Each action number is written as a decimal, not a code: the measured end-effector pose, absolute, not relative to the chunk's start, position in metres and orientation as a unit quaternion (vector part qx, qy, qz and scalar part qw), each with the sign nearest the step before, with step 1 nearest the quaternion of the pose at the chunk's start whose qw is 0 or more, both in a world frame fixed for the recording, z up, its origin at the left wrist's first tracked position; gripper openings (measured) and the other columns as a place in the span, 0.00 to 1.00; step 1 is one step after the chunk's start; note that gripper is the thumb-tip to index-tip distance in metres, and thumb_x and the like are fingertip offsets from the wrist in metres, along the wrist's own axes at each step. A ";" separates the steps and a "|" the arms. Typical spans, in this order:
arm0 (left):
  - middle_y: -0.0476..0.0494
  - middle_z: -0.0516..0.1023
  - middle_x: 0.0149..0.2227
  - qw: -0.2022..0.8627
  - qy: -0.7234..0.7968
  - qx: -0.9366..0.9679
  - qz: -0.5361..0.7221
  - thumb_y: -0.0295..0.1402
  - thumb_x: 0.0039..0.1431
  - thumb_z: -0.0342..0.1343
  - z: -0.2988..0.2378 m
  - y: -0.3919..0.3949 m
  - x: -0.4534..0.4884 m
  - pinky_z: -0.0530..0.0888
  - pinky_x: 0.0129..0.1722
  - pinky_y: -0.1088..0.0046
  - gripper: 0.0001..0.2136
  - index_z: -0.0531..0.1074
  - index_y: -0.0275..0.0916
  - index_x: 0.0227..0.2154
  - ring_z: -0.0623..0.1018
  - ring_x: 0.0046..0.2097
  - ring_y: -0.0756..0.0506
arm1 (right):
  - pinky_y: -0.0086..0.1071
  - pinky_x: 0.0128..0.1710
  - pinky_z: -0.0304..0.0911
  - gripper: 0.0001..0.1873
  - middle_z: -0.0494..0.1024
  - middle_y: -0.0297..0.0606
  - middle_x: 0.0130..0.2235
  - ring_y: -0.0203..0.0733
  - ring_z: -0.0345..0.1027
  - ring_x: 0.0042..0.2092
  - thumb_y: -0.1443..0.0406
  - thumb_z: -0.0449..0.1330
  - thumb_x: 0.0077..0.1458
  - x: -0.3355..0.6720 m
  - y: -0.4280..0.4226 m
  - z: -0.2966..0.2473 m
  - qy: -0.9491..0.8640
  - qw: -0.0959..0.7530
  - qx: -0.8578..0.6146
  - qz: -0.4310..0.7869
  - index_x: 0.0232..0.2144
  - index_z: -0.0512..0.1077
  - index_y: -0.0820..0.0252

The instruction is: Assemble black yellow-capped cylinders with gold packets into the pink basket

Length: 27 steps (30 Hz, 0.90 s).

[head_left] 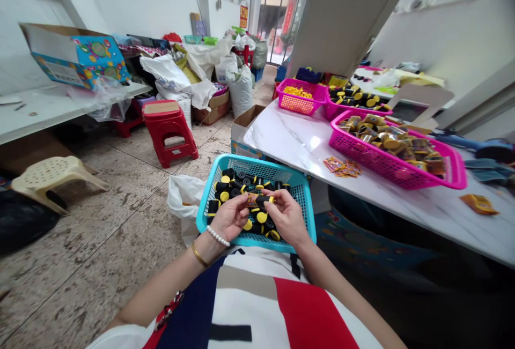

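Observation:
Over a blue plastic basket on my lap, both hands meet at one small piece. My left hand pinches an orange printed sticker by its end. In my right hand is a small black cylinder with a yellow end, gripped between thumb and fingers. The sticker lies against the cylinder's left side; how much of it is stuck on I cannot tell. Below my hands the basket holds several like black-and-yellow cylinders.
A white marbled table at the right carries loose stickers, a pink basket of labelled cylinders and a smaller pink basket of yellow parts. A red stool and a cream stool stand left on the floor.

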<state>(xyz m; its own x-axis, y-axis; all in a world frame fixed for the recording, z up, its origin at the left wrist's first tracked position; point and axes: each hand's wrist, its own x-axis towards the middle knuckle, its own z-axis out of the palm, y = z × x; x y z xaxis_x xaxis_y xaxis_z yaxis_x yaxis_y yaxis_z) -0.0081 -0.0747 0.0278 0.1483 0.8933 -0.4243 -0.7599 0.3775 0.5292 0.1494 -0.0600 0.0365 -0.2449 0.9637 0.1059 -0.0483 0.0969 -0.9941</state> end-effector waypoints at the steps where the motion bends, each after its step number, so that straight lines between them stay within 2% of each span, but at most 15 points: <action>1: 0.51 0.71 0.24 0.743 0.356 0.104 0.558 0.31 0.52 0.61 0.028 -0.076 -0.008 0.49 0.10 0.87 0.07 0.73 0.31 0.31 0.59 0.15 0.61 | 0.39 0.42 0.70 0.10 0.76 0.42 0.47 0.44 0.74 0.43 0.61 0.63 0.52 0.149 -0.061 0.037 -0.568 0.471 -0.384 0.555 0.35 0.67 0.57; 7: 0.53 0.66 0.19 0.649 0.433 0.202 0.592 0.36 0.46 0.66 0.025 -0.084 -0.007 0.49 0.13 0.86 0.13 0.75 0.32 0.31 0.62 0.19 0.58 | 0.35 0.43 0.69 0.13 0.76 0.36 0.38 0.40 0.72 0.39 0.64 0.67 0.47 0.151 -0.060 0.034 -0.567 0.510 -0.362 0.536 0.36 0.69 0.56; 9: 0.51 0.69 0.23 0.629 0.443 0.221 0.599 0.38 0.45 0.67 0.027 -0.085 -0.009 0.53 0.15 0.85 0.14 0.74 0.34 0.32 0.65 0.22 0.57 | 0.34 0.41 0.69 0.15 0.75 0.35 0.37 0.39 0.72 0.39 0.64 0.68 0.45 0.153 -0.058 0.031 -0.568 0.517 -0.364 0.527 0.36 0.70 0.55; 13: 0.43 0.75 0.35 0.685 0.406 0.305 0.522 0.41 0.47 0.66 0.037 -0.083 -0.013 0.65 0.23 0.81 0.18 0.74 0.35 0.37 0.73 0.31 0.52 | 0.34 0.40 0.70 0.16 0.74 0.36 0.40 0.40 0.72 0.39 0.66 0.67 0.47 0.160 -0.057 0.030 -0.612 0.491 -0.351 0.511 0.40 0.72 0.54; 17: 0.47 0.74 0.29 0.681 0.407 0.373 0.481 0.39 0.44 0.68 0.041 -0.077 -0.012 0.65 0.26 0.78 0.17 0.74 0.33 0.34 0.71 0.27 0.53 | 0.35 0.41 0.69 0.18 0.72 0.39 0.44 0.41 0.71 0.41 0.68 0.65 0.49 0.168 -0.055 0.035 -0.746 0.442 -0.353 0.352 0.44 0.75 0.52; 21: 0.46 0.75 0.29 0.670 0.404 0.399 0.478 0.37 0.41 0.69 0.038 -0.070 -0.008 0.66 0.27 0.77 0.20 0.73 0.33 0.36 0.71 0.26 0.53 | 0.35 0.41 0.69 0.17 0.74 0.41 0.43 0.42 0.71 0.42 0.69 0.62 0.52 0.172 -0.051 0.042 -0.813 0.415 -0.333 0.237 0.46 0.75 0.52; 24: 0.46 0.75 0.29 0.676 0.378 0.418 0.473 0.38 0.45 0.67 0.046 -0.067 -0.008 0.67 0.29 0.75 0.18 0.72 0.34 0.37 0.72 0.27 0.52 | 0.36 0.39 0.70 0.19 0.75 0.40 0.41 0.42 0.71 0.40 0.69 0.62 0.52 0.172 -0.051 0.048 -0.810 0.426 -0.331 0.232 0.47 0.74 0.51; 27: 0.45 0.76 0.32 0.614 0.368 0.502 0.485 0.36 0.47 0.65 0.061 -0.066 -0.009 0.68 0.33 0.75 0.14 0.73 0.35 0.36 0.74 0.32 0.50 | 0.37 0.37 0.70 0.16 0.77 0.38 0.36 0.43 0.72 0.36 0.67 0.64 0.49 0.169 -0.051 0.050 -0.767 0.450 -0.351 0.292 0.43 0.75 0.52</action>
<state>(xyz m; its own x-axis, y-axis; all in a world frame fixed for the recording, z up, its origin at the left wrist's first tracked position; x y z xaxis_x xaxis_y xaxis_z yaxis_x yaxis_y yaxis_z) -0.0094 -0.0657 0.0610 0.2575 0.9657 0.0347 -0.2270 0.0256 0.9736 0.1691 -0.0511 0.0496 -0.3485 0.8011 0.4866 0.2750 0.5837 -0.7640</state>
